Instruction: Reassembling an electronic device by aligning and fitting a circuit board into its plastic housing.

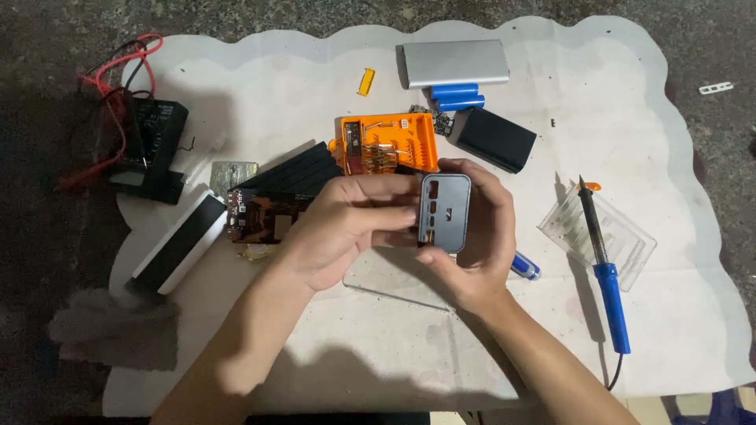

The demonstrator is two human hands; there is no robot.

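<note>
Grey end cap [446, 211] w/ port cut-outs held mid-air over white mat [677, 236], right hand [480, 236] pinching its edges, left hand [346, 224] closed on its left side; risk: slips fm thin pinch, drops onto orange bit tray [394, 134].

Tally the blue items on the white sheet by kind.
Blue cylindrical battery cells: 2
Blue-handled soldering iron: 1
Blue tool handle partly hidden behind the right hand: 1
Total: 4
</note>
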